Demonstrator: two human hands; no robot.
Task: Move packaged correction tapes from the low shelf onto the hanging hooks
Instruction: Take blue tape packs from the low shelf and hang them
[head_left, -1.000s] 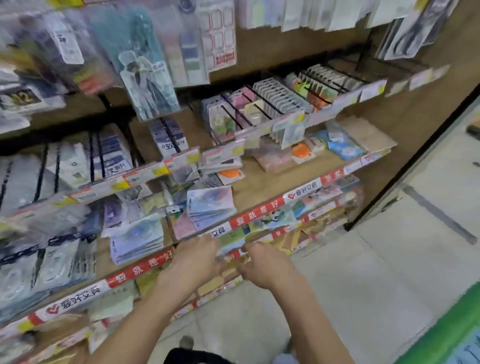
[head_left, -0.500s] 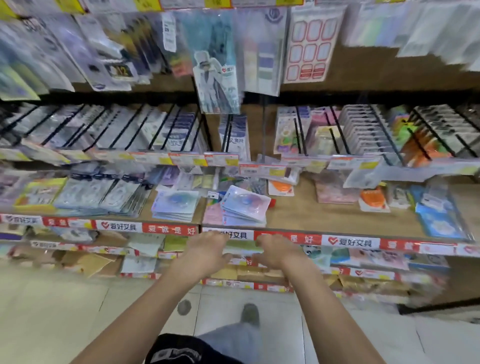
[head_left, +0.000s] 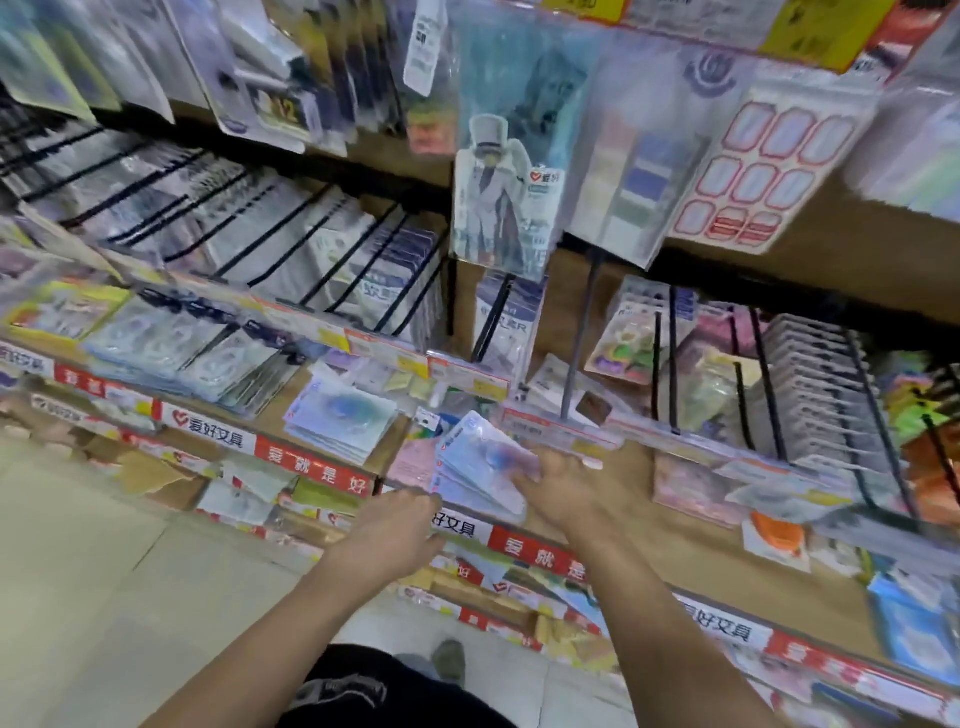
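Wooden shop shelf (head_left: 691, 540) with a red-and-white front strip carries a fanned stack of glossy correction tape packs (head_left: 480, 467) at its front edge. Right hand (head_left: 563, 486) grips the stack; left hand (head_left: 397, 530), fingers loosely curled, touches its lower corner.

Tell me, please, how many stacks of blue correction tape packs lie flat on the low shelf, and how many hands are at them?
Stack of correction tape packs gripped by the right hand: 1
Untouched stack to its left: 1
Hands at the gripped stack, counting the left hand at its near edge: 2
Total: 2 stacks, 2 hands
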